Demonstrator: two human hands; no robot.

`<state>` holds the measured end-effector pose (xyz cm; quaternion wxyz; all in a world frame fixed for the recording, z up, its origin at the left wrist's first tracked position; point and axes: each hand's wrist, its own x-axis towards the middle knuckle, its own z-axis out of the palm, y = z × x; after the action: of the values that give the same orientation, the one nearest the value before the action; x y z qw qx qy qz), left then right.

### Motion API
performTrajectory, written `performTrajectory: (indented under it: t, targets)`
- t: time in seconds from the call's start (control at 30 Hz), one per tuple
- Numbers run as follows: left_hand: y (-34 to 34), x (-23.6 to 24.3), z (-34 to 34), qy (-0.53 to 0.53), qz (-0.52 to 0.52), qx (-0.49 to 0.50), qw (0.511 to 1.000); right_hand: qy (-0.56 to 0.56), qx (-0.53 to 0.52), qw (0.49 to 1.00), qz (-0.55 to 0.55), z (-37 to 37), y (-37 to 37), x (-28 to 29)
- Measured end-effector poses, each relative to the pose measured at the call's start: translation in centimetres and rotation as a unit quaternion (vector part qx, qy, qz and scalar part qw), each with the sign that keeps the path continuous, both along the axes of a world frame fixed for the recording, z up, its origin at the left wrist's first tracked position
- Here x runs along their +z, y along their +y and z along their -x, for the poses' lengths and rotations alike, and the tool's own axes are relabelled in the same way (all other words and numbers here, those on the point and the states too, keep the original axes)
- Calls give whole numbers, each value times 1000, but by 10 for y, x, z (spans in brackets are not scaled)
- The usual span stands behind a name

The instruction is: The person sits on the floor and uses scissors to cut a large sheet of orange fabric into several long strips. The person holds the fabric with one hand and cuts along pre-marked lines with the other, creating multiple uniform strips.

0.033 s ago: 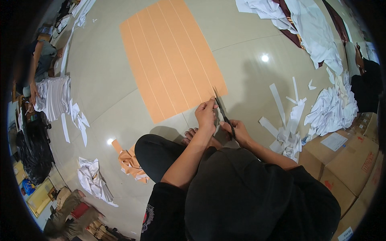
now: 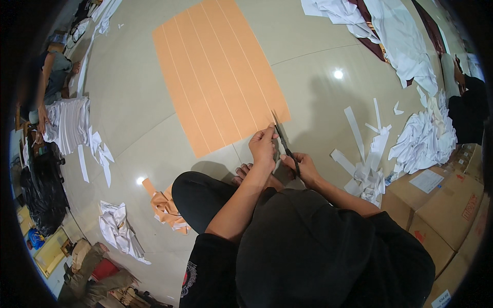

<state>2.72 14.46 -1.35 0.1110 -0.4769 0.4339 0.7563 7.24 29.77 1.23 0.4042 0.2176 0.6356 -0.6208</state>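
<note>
item: left hand (image 2: pixel 263 149), bare; fingers (image 2: pixel 268 130) pinched together at the near edge of the sheet, close to its near right corner.
item: right hand (image 2: pixel 308 169), bare; fingers curled around the scissor handles, behind and to the right of the left fingers.
item: long metal scissors with black handles (image 2: pixel 285 145); blades pointing forward, just right of the left fingertips, their tips over the sheet.
item: large flat orange sheet with pale straight lines along its length (image 2: pixel 221 77); paper or cloth, cannot tell; spread forward and leftward from the left fingers, on the glossy beige tiled floor (image 2: pixel 136 102).
item: loose clump of thin white strips (image 2: pixel 374 172); right of the right fingers.
item: larger crumpled pile of white material (image 2: pixel 423 141); farther right, beyond the strips.
item: brown cardboard boxes (image 2: pixel 447 205); far right of the right fingers and nearer the body.
item: tangled bundle of orange strips with white edges (image 2: pixel 165 208); left of the left fingers, beside the knee in black cloth (image 2: pixel 197 200).
item: crumpled white bundle (image 2: pixel 119 226); farther left, past the orange strips.
item: stack of folded white material (image 2: pixel 71 123); far left of the left fingers.
</note>
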Motion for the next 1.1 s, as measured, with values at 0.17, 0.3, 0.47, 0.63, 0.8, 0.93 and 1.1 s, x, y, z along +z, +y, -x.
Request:
performTrajectory:
  t: [0.17,0.3,0.47,0.63,0.8,0.93,1.1]
  targets:
    - [1,-3,-2,7,-2,6,1000,-8,-13,1000,-14,0,-3,1]
    - [2,-2,-1,3,1,5,1000,-9,-19,1000,-13,-1,-4,-1]
    - [2,0,0,-2,2,3,1000,-6,-17,999,-31,-1,-4,-2]
    - [1,-1,-1,5,5,0,1000,1,-7,999,-42,-1,-5,-1]
    - [2,1,1,-4,12,0,1000,9,-11,999,-42,-2,-4,-4]
    - [2,-2,1,0,10,0,1000,16,-10,999,-44,-4,-4,-6]
    - [2,-5,-1,5,5,3,1000,15,-25,999,-45,-3,-6,-2]
